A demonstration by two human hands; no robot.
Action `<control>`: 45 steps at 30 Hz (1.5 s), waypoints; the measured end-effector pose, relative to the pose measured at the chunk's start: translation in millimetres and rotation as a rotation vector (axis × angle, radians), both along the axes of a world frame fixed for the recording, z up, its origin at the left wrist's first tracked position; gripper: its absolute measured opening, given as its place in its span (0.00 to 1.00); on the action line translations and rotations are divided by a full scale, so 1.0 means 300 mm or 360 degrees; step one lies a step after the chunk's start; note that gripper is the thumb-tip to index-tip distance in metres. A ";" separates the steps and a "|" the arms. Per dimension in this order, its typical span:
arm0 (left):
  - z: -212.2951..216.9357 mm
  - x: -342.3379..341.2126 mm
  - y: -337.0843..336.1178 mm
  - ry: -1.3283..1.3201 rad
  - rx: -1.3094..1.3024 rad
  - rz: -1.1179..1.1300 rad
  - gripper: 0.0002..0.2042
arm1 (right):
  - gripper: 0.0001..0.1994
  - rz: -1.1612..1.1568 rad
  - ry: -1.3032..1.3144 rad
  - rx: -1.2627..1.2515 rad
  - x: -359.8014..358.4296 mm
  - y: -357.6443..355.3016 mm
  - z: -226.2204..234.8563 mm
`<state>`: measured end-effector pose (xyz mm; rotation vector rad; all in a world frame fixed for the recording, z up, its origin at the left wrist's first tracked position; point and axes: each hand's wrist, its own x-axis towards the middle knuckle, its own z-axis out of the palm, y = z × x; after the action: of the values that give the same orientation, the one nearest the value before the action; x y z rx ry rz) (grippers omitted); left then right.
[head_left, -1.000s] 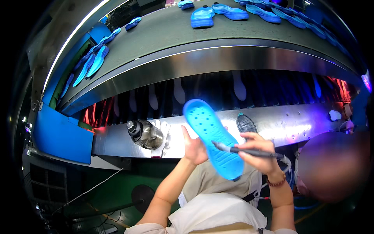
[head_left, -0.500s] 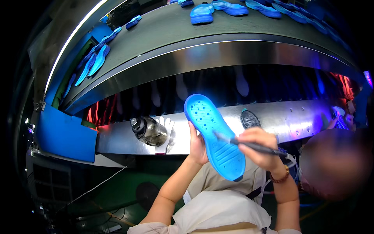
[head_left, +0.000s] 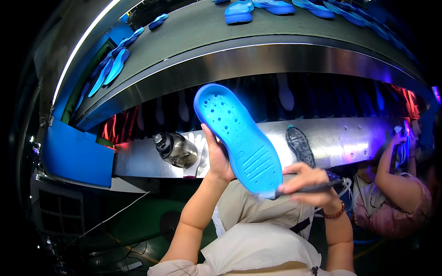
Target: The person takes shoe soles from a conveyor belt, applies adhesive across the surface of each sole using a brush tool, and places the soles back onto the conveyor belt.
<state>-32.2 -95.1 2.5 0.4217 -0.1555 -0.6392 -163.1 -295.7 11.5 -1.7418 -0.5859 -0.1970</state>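
The left hand (head_left: 218,156) holds the blue sole (head_left: 239,138) up in front of the body, its forearm slanting up and inward from the lower edge with the elbow bent. The thumb lies along the sole's left rim, pointing away from the body. The other 4 fingers are mostly hidden behind the sole, so I cannot tell how they are spread. The sole's inner face is turned toward the head, its holed end up and to the left, its grooved end down and to the right.

The right forearm rises almost straight, a bracelet (head_left: 334,210) at the wrist, the hand (head_left: 309,181) turned in to the left. Its fingers are narrow, pinched around a dark brush (head_left: 317,187). The handle lies nearly level, its rear end out to the right. The tip is at the sole's lower end; blur there means I cannot tell whether the 2 touch.

On the steel ledge (head_left: 340,138), a bottle (head_left: 178,151) and a white glove (head_left: 199,163) sit left of the left hand, and a dark pad (head_left: 300,143) lies beyond the right hand. More blue soles (head_left: 239,12) rest on the belt (head_left: 193,34). At right, a co-worker (head_left: 405,193) has bent arms.
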 end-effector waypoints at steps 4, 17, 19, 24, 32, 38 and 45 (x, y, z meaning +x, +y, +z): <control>0.053 -0.080 -0.025 -0.0104 0.0176 0.0040 0.41 | 0.10 -0.0145 0.0551 0.1057 -0.003 0.029 -0.032; 0.009 -0.095 -0.078 -0.0051 0.0051 0.0091 0.35 | 0.10 -0.0319 -0.0115 0.0182 -0.026 0.145 0.087; 0.014 -0.090 -0.084 0.0147 -0.0128 0.0019 0.35 | 0.10 -0.0220 -0.0102 0.0255 -0.014 0.106 0.085; 0.035 -0.074 -0.059 -0.0017 0.0039 -0.0042 0.32 | 0.08 -0.0099 -0.0135 -0.0012 0.025 0.052 0.112; 0.078 -0.041 -0.053 0.0122 -0.0080 -0.0464 0.28 | 0.10 0.0246 -0.0192 -0.0295 -0.020 0.082 0.176; 0.129 -0.045 -0.029 -0.0077 0.0937 -0.0886 0.26 | 0.11 0.0056 -0.0153 -0.0551 0.001 -0.009 0.159; 0.161 -0.058 -0.022 -0.0162 0.1061 -0.1132 0.27 | 0.09 0.0209 -0.0019 -0.0689 -0.009 -0.066 0.185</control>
<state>-49.7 -101.8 51.0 1.0645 -0.1885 -1.3794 -165.7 -315.6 66.9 -2.1095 -0.7918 0.0156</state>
